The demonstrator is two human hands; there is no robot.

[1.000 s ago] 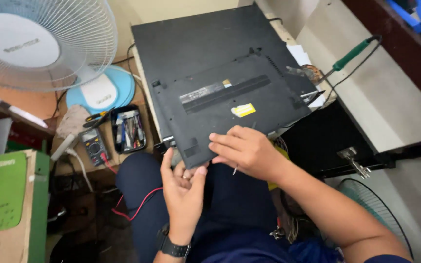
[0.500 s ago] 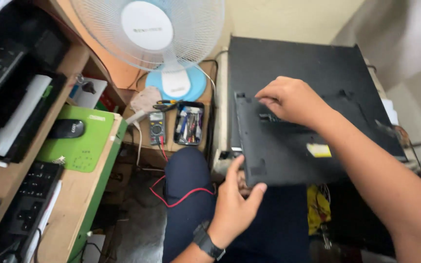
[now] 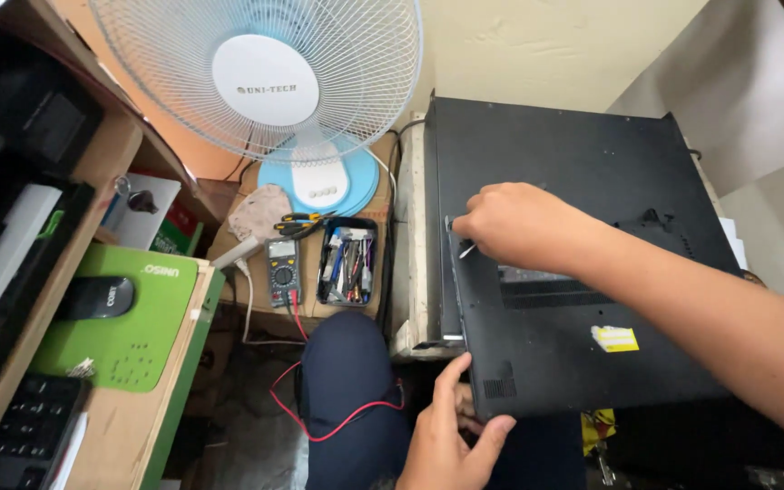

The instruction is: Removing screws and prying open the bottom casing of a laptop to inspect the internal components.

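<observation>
Two hands work on the black laptop (image 3: 583,354), which lies bottom-up on the larger black metal case (image 3: 555,145) at right. Your left hand (image 3: 451,436) grips the laptop's near left corner, thumb on top and fingers curled under the edge. Your right hand (image 3: 514,222) rests on the far left edge, fingers pinching a thin silvery tool (image 3: 467,251) against the panel. Left of the case, a multimeter (image 3: 283,270) and a tray of small tools (image 3: 348,261) sit below the white fan (image 3: 260,91).
</observation>
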